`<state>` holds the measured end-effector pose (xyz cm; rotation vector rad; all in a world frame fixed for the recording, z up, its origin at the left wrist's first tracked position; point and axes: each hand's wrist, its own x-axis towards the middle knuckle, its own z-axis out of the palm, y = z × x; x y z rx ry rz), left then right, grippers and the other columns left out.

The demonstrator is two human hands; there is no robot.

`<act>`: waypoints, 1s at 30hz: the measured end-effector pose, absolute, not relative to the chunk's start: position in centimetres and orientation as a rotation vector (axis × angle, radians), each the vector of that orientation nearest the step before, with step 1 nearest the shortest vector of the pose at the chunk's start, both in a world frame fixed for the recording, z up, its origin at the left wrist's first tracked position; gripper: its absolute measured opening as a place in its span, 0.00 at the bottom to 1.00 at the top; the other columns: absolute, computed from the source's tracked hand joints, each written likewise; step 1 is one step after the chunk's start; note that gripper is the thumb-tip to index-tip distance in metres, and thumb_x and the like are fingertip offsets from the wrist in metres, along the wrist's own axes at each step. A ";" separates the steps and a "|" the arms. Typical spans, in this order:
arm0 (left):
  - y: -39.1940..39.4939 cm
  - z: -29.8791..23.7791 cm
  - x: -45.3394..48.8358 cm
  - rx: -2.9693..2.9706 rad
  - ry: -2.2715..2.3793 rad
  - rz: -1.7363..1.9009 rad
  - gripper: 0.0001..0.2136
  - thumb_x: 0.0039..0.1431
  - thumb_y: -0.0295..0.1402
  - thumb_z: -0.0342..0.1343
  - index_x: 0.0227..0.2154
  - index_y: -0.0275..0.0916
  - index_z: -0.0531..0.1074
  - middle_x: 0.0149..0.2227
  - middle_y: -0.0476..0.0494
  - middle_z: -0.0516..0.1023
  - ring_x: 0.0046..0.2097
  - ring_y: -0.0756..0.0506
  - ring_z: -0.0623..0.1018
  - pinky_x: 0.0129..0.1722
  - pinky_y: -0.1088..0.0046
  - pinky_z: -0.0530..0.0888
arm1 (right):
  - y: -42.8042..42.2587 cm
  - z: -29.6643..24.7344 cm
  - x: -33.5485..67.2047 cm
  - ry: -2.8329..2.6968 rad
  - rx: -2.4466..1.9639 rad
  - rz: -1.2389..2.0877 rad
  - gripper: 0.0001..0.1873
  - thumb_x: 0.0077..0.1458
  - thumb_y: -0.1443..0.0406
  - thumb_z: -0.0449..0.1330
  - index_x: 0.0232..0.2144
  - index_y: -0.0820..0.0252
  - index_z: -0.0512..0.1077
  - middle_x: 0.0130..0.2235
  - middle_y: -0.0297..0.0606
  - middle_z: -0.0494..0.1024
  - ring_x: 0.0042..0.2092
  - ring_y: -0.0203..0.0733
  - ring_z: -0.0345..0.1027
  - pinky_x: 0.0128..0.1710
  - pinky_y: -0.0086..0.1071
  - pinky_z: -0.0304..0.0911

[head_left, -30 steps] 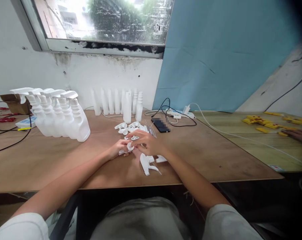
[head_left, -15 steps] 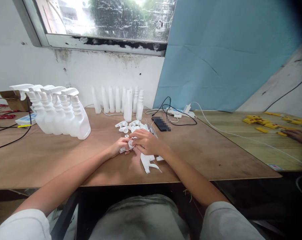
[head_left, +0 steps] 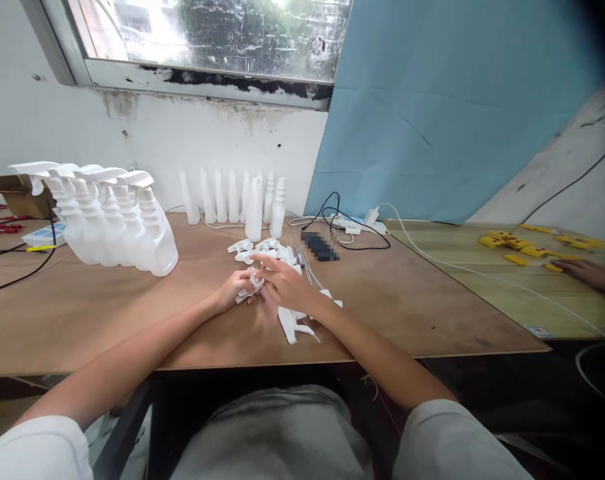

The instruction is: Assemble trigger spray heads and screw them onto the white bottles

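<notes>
White plastic sprayer part (head_left: 253, 285), small, over the middle of the brown plywood table (head_left: 132, 313), clasped in the curled left hand (head_left: 233, 289), the half-open right hand (head_left: 283, 285) touching it with its fingertips, firm hold not discernible, a loose white trigger sprayer head (head_left: 289, 324) lying just beside the right wrist.

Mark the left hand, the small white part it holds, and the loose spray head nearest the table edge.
left hand (head_left: 231, 292): head view, back of the hand.
small white part (head_left: 254, 281): head view, its round end.
loose spray head (head_left: 287, 325): head view, its long body.
</notes>
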<state>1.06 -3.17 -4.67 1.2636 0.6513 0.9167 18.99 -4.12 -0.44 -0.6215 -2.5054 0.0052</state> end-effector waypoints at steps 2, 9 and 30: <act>-3.3 -4.6 1.1 1.246 0.653 0.929 0.10 0.36 0.25 0.52 0.27 0.32 0.70 0.22 0.48 0.68 0.22 0.51 0.68 0.19 0.77 0.64 | -4.1 -0.4 19.0 -2.515 -0.617 0.041 0.18 0.51 0.78 0.47 0.41 0.62 0.70 0.62 0.49 0.59 0.52 0.47 0.65 0.52 0.46 0.61; -3.4 -4.4 0.9 1.236 0.616 0.902 0.14 0.34 0.23 0.51 0.28 0.30 0.73 0.23 0.46 0.70 0.22 0.51 0.67 0.19 0.76 0.63 | -3.9 -0.2 19.6 -2.563 -0.532 0.139 0.22 0.51 0.79 0.46 0.44 0.60 0.68 0.65 0.47 0.54 0.56 0.45 0.63 0.56 0.46 0.59; -3.6 -3.3 0.8 1.229 0.538 0.773 0.14 0.35 0.23 0.51 0.30 0.28 0.74 0.29 0.39 0.74 0.24 0.49 0.70 0.18 0.76 0.64 | -0.6 1.0 22.8 -2.378 -0.463 0.210 0.15 0.56 0.75 0.52 0.39 0.58 0.75 0.44 0.41 0.74 0.49 0.45 0.65 0.52 0.44 0.61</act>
